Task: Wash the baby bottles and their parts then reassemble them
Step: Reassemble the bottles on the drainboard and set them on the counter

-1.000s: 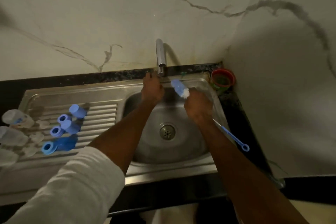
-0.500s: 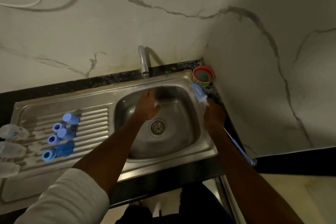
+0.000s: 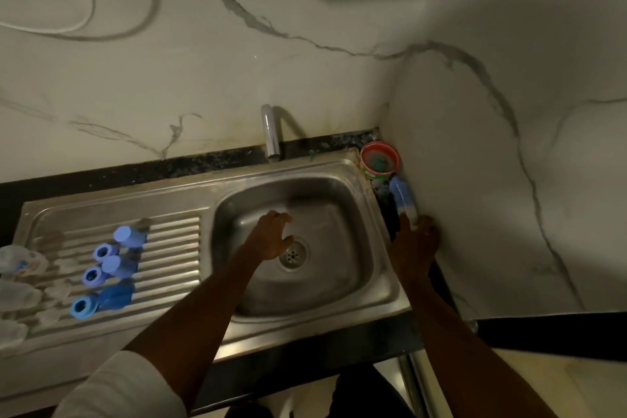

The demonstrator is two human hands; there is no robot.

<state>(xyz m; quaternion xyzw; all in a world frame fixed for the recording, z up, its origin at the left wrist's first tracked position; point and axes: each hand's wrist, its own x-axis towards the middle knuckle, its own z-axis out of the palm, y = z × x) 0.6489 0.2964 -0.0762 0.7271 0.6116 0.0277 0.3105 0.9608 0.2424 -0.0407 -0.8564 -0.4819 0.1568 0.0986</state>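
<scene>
Left hand (image 3: 271, 234) over the sink (image 3: 390, 295) basin, just left of the drain (image 3: 292, 254), fingers loosely spread, holding nothing. Right hand (image 3: 412, 244) on the dark worktop (image 3: 385, 187) strip between sink rim and right wall, fingers at the bottle brush (image 3: 402, 195); grip state cannot tell, fingers dark and partly blurred, unclear whether curled round the brush or only touching it. Brush head blue with a white end, lying along the wall, pointing toward the red cup (image 3: 379, 159) in the back corner. Handle not visible.

Tap (image 3: 270, 131) at the back edge of the sink, spout over the basin; no visible water stream.

Bottle parts on the ribbed drainboard (image 3: 169, 237) left of the basin: blue caps (image 3: 127, 237) and blue collar rings (image 3: 91, 276) in a rough column, nearest ring (image 3: 80, 307) beside the darkest cap. Clear bottles (image 3: 15, 293) at far left edge, lying down, partly cut off by the frame, blurred. Small clear pieces among them, too blurred to name. All disassembled, well apart from both hands.
</scene>
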